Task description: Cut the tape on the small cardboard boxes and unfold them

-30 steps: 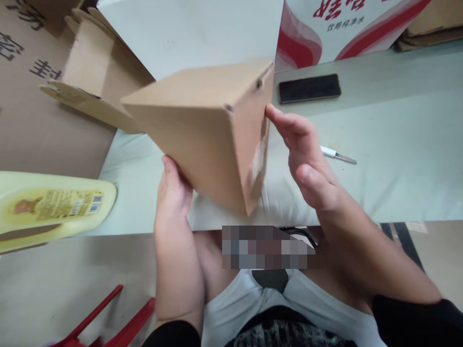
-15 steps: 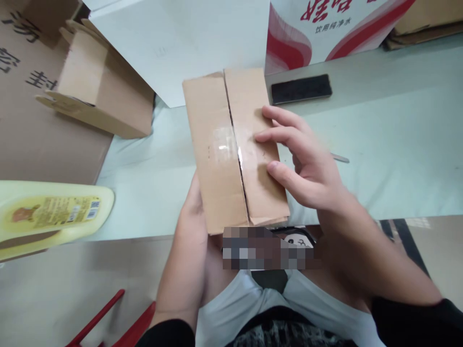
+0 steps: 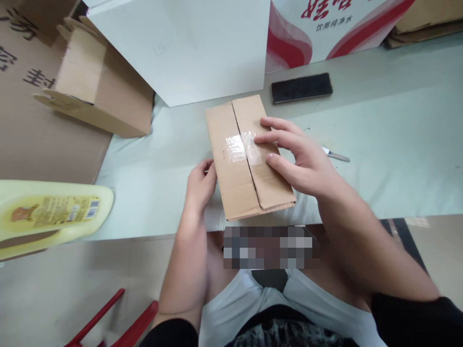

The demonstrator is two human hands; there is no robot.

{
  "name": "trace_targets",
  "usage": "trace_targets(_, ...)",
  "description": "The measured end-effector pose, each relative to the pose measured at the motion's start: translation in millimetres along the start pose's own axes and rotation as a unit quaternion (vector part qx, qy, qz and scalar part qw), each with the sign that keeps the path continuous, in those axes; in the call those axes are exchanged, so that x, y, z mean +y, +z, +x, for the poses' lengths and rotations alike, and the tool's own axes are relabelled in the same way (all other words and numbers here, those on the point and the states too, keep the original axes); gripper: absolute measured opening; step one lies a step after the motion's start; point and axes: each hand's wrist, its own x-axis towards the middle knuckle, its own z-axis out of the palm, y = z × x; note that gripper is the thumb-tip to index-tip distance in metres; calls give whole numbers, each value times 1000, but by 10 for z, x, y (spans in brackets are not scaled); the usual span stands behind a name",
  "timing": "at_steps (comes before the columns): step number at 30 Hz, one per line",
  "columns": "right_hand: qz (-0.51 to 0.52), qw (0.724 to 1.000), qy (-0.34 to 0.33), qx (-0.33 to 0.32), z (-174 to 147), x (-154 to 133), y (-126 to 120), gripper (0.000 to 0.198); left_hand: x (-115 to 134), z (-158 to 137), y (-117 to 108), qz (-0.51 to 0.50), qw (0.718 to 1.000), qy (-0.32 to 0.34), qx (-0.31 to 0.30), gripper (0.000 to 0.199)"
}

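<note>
Clear tape (image 3: 236,147) glints on this dark-seamed brown cardboard box (image 3: 243,180), right grip (image 3: 307,156) spread open on top, left grip (image 3: 199,185) alongside, closure unclear.

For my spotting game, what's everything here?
Taped box: 1, brown, between hands
Flapped box: 1, brown, upper left
Lettered carton: 1, brown, left
Plain box: 1, white, top
Printed box: 1, white/red, top
Cardboard stack: 1, brown, top right
Phone: 1, black, upper right
Blade: 1, silver, right
Bottle: 1, yellow, left
Bars: 2, red, lower left
Table: 1, pale green, centre
Sleeves: 2, black, bottom
Left hand: 1, bare, against taped box
Right hand: 1, bare, on taped box
</note>
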Motion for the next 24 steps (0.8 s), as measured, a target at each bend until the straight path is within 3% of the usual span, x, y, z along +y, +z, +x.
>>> trace_targets(2, -2, 1000, -6, -2, 5, 17, 18, 27, -19, 31, -43, -29, 999, -37, 24, 33)
trace_targets(4, -9, 1000, -11, -1, 11, 25, 38, 28, -29, 34, -83, -63, 994, -13, 83, 36)
trace_targets(7, -23, 1000, -17, 0, 19, 23, 67, 28, 6, -49, -110, -81, 967, 180, 159, 42)
trace_targets(9, -28, 999, -19, 2, 17, 16, 85, 28, 67, -137, -101, -50, 934, 320, 147, 42)
trace_targets(11, -29, 999, -23, 4, 8, 16, 105, 28, 134, -209, -79, 23, 914, 393, 95, 43)
trace_targets(14, 2, 999, -36, 33, -7, 68, 129, 27, 185, -238, -58, 103, 910, 401, 22, 40)
trace_targets(17, 44, 983, -13, 176, 14, 219, 111, 25, 165, -206, -68, 103, 912, 397, 11, 38)
trace_targets(19, 14, 964, 38, 262, 51, 368, 64, 23, 144, -187, -77, 108, 913, 394, 14, 40)
trace_targets(21, -72, 960, 94, 253, 83, 524, 2, 27, 134, -183, -76, 112, 914, 388, 16, 42)
trace_targets(24, -235, 944, 154, 175, 83, 697, -76, 49, 142, -199, -61, 107, 917, 385, 10, 41)
